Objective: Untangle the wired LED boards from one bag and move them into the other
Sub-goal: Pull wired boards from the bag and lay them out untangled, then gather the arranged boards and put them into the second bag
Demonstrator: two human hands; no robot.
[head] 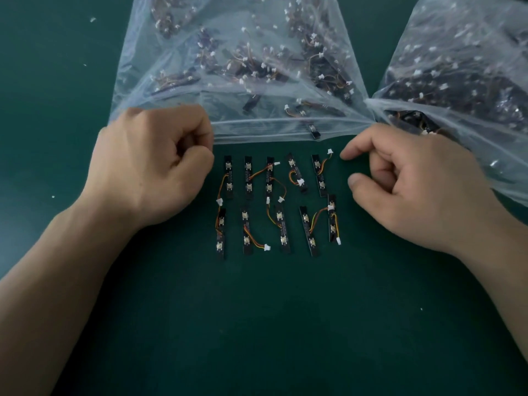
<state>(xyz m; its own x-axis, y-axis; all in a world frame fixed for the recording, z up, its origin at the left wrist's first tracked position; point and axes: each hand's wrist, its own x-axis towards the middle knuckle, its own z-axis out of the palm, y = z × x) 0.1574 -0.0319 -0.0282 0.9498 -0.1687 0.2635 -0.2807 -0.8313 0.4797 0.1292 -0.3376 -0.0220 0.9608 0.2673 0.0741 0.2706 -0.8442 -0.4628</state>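
The untangled LED boards (283, 227) lie in two rows between the clenched, empty left hand (154, 164) and the loosely curled, empty right hand (423, 184), seemingly sorted for the bag (137, 90) just beyond them.

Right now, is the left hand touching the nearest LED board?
Apart. Head view: green mat shows between the left hand and the top-left LED board.

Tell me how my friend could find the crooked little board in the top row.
Find the middle clear bag on the green table. Below its edge, between the left hand and right hand, black boards lie in two rows. The crooked board is fourth from the left in the upper row: it leans most, with its white plug resting on it.
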